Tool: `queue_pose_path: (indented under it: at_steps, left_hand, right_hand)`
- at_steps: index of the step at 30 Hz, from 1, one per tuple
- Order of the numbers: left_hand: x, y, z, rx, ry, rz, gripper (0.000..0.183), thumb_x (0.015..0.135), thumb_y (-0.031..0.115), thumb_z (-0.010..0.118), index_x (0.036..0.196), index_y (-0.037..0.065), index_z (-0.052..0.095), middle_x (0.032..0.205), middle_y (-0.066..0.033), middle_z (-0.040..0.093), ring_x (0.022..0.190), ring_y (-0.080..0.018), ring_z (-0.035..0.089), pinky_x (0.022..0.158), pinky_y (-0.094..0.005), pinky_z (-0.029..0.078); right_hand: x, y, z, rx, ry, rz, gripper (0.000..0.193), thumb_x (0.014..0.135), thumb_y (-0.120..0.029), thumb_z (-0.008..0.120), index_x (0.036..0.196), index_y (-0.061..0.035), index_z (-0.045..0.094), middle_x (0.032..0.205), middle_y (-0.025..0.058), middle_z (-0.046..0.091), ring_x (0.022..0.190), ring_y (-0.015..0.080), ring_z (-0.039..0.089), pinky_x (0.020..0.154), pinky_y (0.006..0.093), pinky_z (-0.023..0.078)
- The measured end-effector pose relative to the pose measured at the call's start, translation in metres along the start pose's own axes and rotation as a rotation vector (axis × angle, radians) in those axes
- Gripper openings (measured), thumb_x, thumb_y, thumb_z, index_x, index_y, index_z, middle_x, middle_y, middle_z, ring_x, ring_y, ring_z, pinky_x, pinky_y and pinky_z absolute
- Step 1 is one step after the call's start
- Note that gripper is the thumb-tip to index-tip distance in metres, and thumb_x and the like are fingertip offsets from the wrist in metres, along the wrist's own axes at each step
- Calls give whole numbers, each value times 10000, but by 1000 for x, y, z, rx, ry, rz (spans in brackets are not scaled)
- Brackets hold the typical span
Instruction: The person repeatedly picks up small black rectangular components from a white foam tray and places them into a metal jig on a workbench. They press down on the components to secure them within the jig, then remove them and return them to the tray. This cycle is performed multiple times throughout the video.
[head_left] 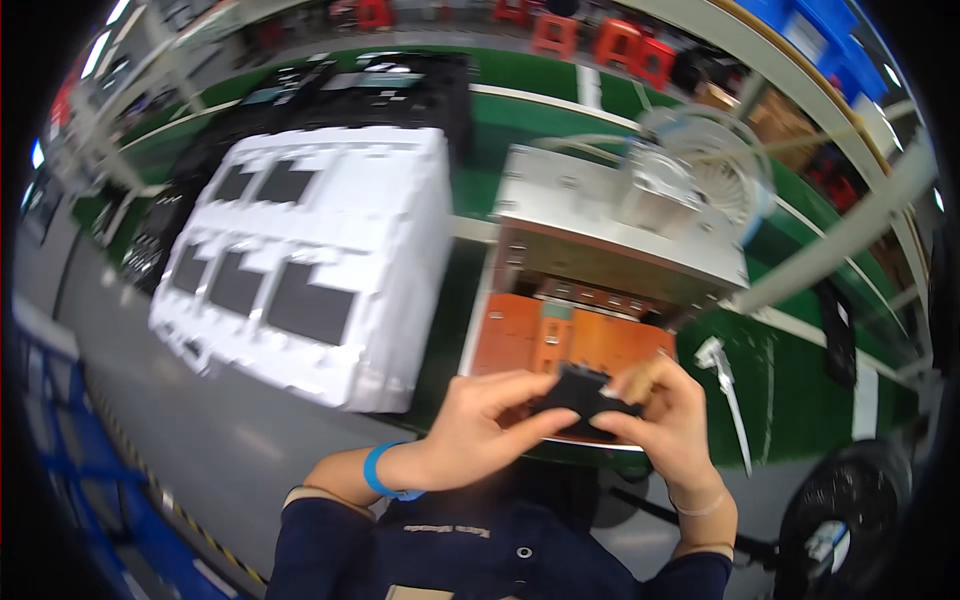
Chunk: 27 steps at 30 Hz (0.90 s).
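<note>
Both of my hands pinch a small dark part (580, 395), black and flat with an uneven outline; its exact kind cannot be made out. My left hand (488, 418), with a blue band at its wrist, grips the left end between thumb and fingers. The right end is in my right hand (662, 410), closed the same way. Just beyond the hands is a metal fixture (600, 215) with an orange bed (505, 335). A small green and orange piece (555, 335) sits on that bed.
On the left, stacked white trays (385, 260) hold several dark flat pieces (312, 302). Black trays (400, 100) stand behind them. A white-handled tool (728, 390) lies on the green bench (770, 350) at right. A grey post (850, 225) slants beside the fixture.
</note>
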<state>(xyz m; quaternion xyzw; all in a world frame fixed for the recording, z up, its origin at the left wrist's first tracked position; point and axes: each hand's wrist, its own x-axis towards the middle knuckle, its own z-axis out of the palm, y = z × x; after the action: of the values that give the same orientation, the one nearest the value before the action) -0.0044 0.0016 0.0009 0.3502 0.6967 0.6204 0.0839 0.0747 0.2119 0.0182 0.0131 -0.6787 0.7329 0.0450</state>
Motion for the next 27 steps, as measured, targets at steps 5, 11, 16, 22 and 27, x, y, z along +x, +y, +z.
queue_pose_path:
  at_steps: [5, 11, 16, 22, 27]
  left_hand:
    - [-27, 53, -59, 102, 37, 14, 227, 841, 69, 754, 1042, -20, 693, 830, -68, 691, 630, -79, 597, 569, -225, 472]
    - [-16, 53, -60, -353, -86, -538, 245, 920, 107, 680, 1129, -13, 638, 881, -12, 698, 750, -37, 627, 611, -181, 506]
    - [-9, 41, -50, -373, -150, -639, 250, 924, 156, 681, 1118, 2, 643, 886, -18, 701, 769, -51, 645, 618, -192, 516]
    - [8, 21, -32, -374, -160, -579, 275, 914, 193, 688, 1116, 11, 650, 932, -36, 706, 744, -65, 644, 624, -195, 531]
    - [2, 34, -37, -359, -135, -432, 220, 923, 119, 655, 1118, 18, 640, 958, -50, 713, 814, -78, 675, 615, -199, 557]
  right_hand:
    - [-8, -18, 14, 144, -50, 0, 350, 789, 114, 716, 1046, 3, 506, 1025, 115, 614, 988, 180, 652, 877, 310, 560]
    - [0, 1, 17, 226, -66, 33, 281, 851, 61, 673, 1081, 8, 520, 1044, 79, 604, 951, 142, 635, 878, 289, 525]
    - [-5, 0, 9, 203, -42, 141, 221, 907, -45, 666, 1084, -13, 537, 1028, 54, 617, 926, 111, 629, 788, 249, 539]
    - [-21, 5, -2, 146, 91, 120, 169, 909, -38, 639, 1050, -16, 550, 980, 61, 637, 848, 132, 657, 735, 243, 542]
    - [-63, 16, -3, 22, 214, 104, 132, 893, -10, 629, 993, 5, 545, 889, 93, 619, 716, 143, 644, 671, 251, 562]
